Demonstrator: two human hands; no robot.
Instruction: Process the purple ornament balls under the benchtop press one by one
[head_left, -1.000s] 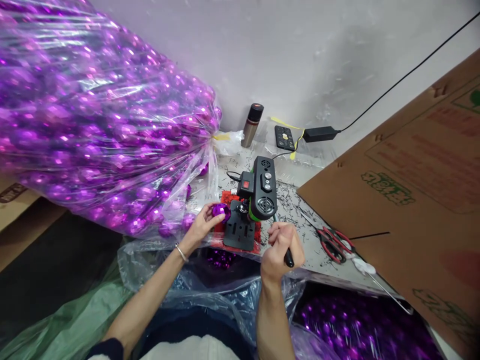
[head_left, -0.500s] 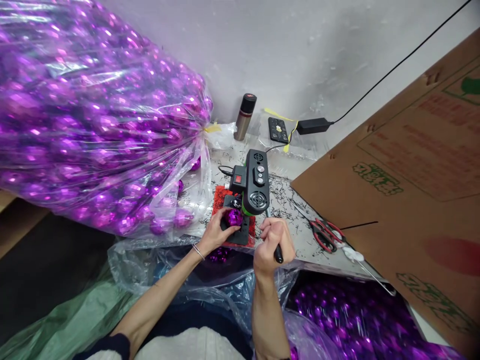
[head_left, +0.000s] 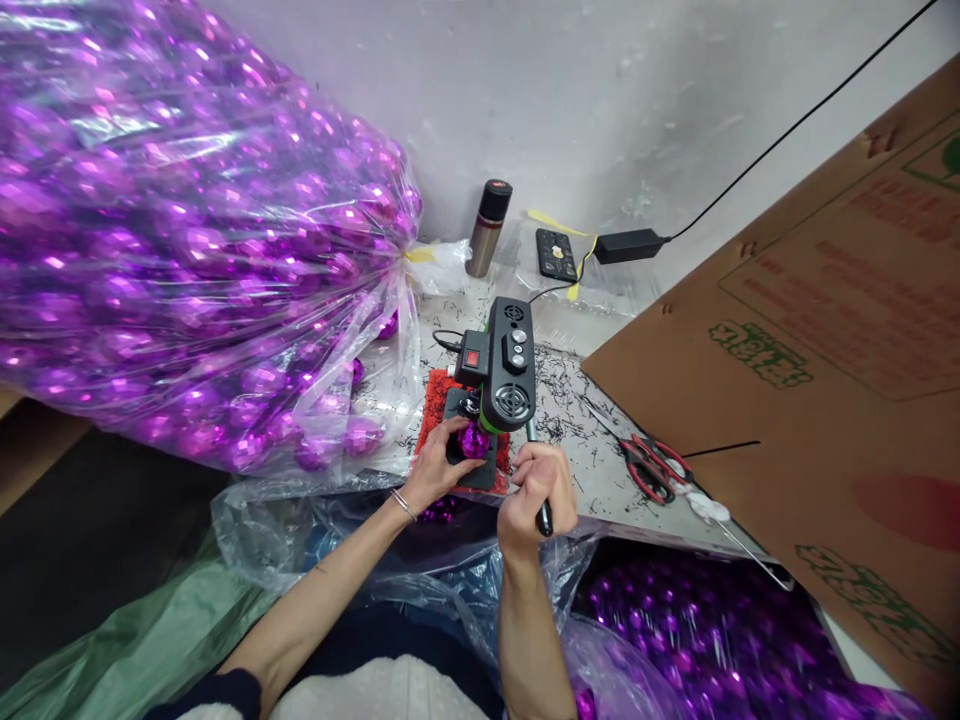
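Note:
A shiny purple bauble (head_left: 473, 440) is pinched between the thumb and fingers of my left hand (head_left: 441, 465). It sits above the black base plate (head_left: 480, 474) of a small black press machine (head_left: 512, 360), close under its front end. My right hand (head_left: 537, 492) is wrapped round the black-tipped lever handle (head_left: 545, 520) at the machine's right side. A red mat (head_left: 433, 410) lies beneath the machine, strewn with dark bits. Where the bauble meets the machine is hard to make out.
A big clear bag of purple baubles (head_left: 202, 240) fills the left. Behind the machine stand a flask (head_left: 488, 230), a phone (head_left: 556, 255) and a power adapter (head_left: 632, 246). Red-handled scissors (head_left: 651, 465) lie by a cardboard box (head_left: 810, 380). More purple baubles (head_left: 697, 630) lie below the table edge.
My left hand and the bauble have shifted slightly right, nearer the machine's front end. My right hand and the lever handle have moved a little left.

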